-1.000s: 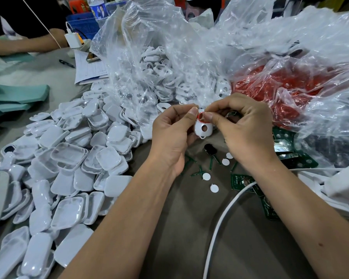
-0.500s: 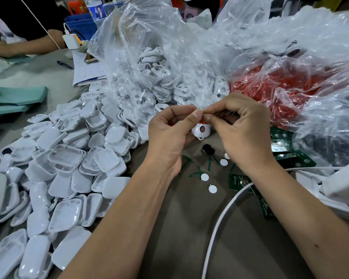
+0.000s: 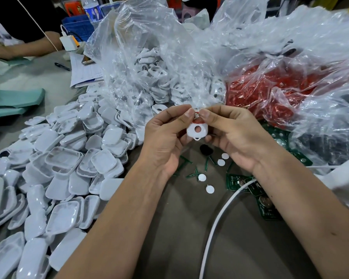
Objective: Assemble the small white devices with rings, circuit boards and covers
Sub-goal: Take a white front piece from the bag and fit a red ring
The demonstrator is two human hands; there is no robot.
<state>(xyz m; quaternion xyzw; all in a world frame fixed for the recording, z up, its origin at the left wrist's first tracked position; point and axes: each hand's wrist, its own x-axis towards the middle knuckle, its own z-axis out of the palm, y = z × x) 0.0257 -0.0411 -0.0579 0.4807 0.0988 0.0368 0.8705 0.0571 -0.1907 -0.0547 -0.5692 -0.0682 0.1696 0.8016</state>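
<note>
Holding white device shell in midair over table, left hand and right hand both pinching red ring at its top; risk: ring seats crooked or slips.

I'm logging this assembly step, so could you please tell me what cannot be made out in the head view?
- Red ring: mostly hidden behind both thumbs and the white device; whether it is seated cannot be told.
- Right hand: its palm side is turned away.
- Left hand: its fingertips hide the device's far side.
- Circuit boards: partly under the white cable; parts too small.
</note>
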